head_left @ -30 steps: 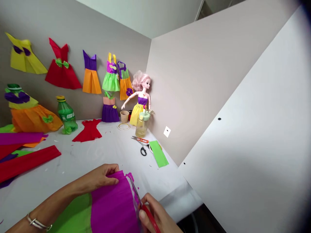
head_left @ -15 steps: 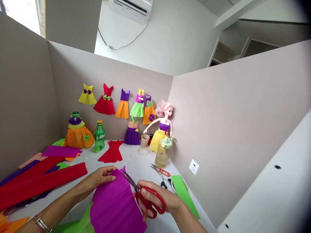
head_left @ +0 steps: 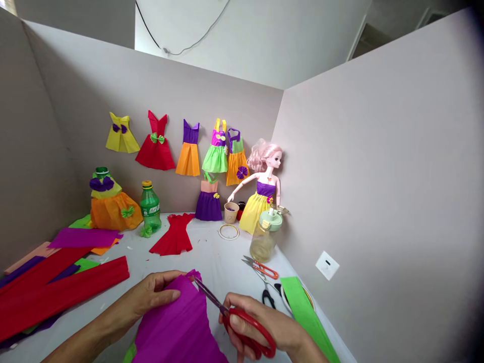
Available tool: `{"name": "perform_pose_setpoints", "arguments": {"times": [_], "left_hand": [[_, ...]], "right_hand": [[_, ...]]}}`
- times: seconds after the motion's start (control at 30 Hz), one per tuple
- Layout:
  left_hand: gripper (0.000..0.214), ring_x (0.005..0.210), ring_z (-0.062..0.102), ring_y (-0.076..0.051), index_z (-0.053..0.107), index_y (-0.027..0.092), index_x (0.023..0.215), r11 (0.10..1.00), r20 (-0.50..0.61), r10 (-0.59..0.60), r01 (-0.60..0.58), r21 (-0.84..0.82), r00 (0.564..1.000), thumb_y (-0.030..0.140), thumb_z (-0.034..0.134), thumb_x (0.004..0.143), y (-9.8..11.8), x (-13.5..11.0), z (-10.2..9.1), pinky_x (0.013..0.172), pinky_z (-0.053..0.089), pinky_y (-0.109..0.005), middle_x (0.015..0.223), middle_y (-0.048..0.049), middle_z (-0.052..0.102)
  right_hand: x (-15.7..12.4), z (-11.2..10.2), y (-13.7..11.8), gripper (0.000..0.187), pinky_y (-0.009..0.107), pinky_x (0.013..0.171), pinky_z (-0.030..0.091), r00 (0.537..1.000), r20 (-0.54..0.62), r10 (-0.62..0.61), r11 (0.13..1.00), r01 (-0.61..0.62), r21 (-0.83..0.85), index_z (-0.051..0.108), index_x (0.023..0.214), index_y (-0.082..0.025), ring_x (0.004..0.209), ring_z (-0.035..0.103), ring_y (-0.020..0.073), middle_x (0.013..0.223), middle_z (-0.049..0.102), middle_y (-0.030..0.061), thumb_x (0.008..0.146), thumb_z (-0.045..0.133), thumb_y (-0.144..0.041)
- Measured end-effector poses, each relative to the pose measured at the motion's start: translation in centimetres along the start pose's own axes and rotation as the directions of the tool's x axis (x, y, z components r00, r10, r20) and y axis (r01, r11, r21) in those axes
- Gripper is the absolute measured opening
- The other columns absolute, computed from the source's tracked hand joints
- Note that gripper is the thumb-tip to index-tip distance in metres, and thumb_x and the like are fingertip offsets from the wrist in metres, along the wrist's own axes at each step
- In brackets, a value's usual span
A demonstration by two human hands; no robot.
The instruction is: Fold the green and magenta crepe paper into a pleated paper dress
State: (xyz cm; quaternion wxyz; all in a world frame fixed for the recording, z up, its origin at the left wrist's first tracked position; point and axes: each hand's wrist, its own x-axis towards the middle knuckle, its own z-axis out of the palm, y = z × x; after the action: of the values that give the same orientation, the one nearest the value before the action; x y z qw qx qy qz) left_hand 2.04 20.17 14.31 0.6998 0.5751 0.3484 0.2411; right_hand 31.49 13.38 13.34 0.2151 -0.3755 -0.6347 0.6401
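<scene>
**Head view: magenta crepe paper (head_left: pixel 176 322) held for scissor work at its upper edge**

The left hand (head_left: pixel 151 295) is shown with its fingers pressed together across the top of the sheet; whether the thumb pinches from behind cannot be told. The sheet lies under and to the right of this hand, its upper corner reaching the blades. Red-handled scissors (head_left: pixel 212 297) are gripped in the right hand (head_left: pixel 257 322), the fingers closed around the handle loops, with the blades directed up and left toward the fingertips of the left hand. Good control is favoured by this close hold, since the crepe is kept taut just beside the blades. Beyond the right hand lie orange-handled scissors (head_left: pixel 260 269) and a green crepe paper strip (head_left: pixel 302 307). Left of the left hand, red crepe paper strips (head_left: pixel 60 295) are spread.
</scene>
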Motion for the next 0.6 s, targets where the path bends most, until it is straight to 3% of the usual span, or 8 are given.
{"name": "perform_pose_setpoints", "arguments": {"times": [0.13,0.3,0.37,0.5,0.6], "left_hand": [[0.054,0.099,0.07,-0.031,0.075,0.022,0.117,1.0,-0.025,-0.031,0.03,-0.005,0.999,0.054,0.082,0.075,-0.5,0.1,0.3,0.089,0.053,-0.037,0.11,-0.0064,0.077],[0.056,0.093,0.071,-0.029,0.074,0.021,0.117,0.999,0.006,-0.035,0.035,0.004,0.999,0.056,0.081,0.074,-0.9,0.2,0.8,0.083,0.053,-0.035,0.107,-0.0071,0.077],[0.055,0.09,0.071,-0.028,0.074,0.021,0.117,1.0,0.017,-0.029,0.029,0.009,0.999,0.056,0.08,0.075,-0.9,0.3,0.9,0.081,0.053,-0.034,0.105,-0.0067,0.077],[0.054,0.092,0.069,-0.028,0.074,0.021,0.115,0.999,0.021,-0.032,0.031,0.033,0.999,0.057,0.079,0.076,-0.6,0.1,0.9,0.083,0.052,-0.034,0.104,-0.0057,0.076],[0.054,0.092,0.068,-0.029,0.075,0.021,0.111,0.998,0.039,-0.047,0.045,0.052,0.998,0.06,0.078,0.075,-0.4,0.0,0.9,0.083,0.053,-0.036,0.103,-0.0058,0.075]], "right_hand": [[0.4,0.1,-0.3,0.065,0.016,0.048,0.036,0.999,0.035,0.037,0.999,-0.037,-0.023,0.048,0.104,-0.021,0.051,0.049,0.0064,0.068,0.056,-0.0057,0.082,0.053,-0.083],[1.1,0.8,-0.3,0.07,0.017,0.048,0.039,1.0,-0.007,0.012,1.0,-0.012,-0.006,0.046,0.102,-0.021,0.052,0.049,0.0073,0.066,0.053,-0.0071,0.077,0.057,-0.086],[1.3,1.2,-0.3,0.065,0.018,0.048,0.037,0.999,-0.039,0.01,1.0,-0.011,-0.001,0.047,0.1,-0.021,0.054,0.049,0.008,0.068,0.052,-0.0069,0.078,0.063,-0.08],[1.5,1.8,-0.5,0.043,0.019,0.057,0.036,0.989,-0.148,-0.012,0.997,0.001,-0.078,0.052,0.098,-0.021,0.064,0.044,0.0086,0.074,0.051,-0.0068,0.08,0.078,-0.05],[1.7,2.1,-0.8,0.043,0.02,0.059,0.035,0.98,-0.197,-0.017,0.991,-0.009,-0.133,0.054,0.097,-0.021,0.067,0.042,0.0095,0.073,0.05,-0.0072,0.077,0.081,-0.047]]}}
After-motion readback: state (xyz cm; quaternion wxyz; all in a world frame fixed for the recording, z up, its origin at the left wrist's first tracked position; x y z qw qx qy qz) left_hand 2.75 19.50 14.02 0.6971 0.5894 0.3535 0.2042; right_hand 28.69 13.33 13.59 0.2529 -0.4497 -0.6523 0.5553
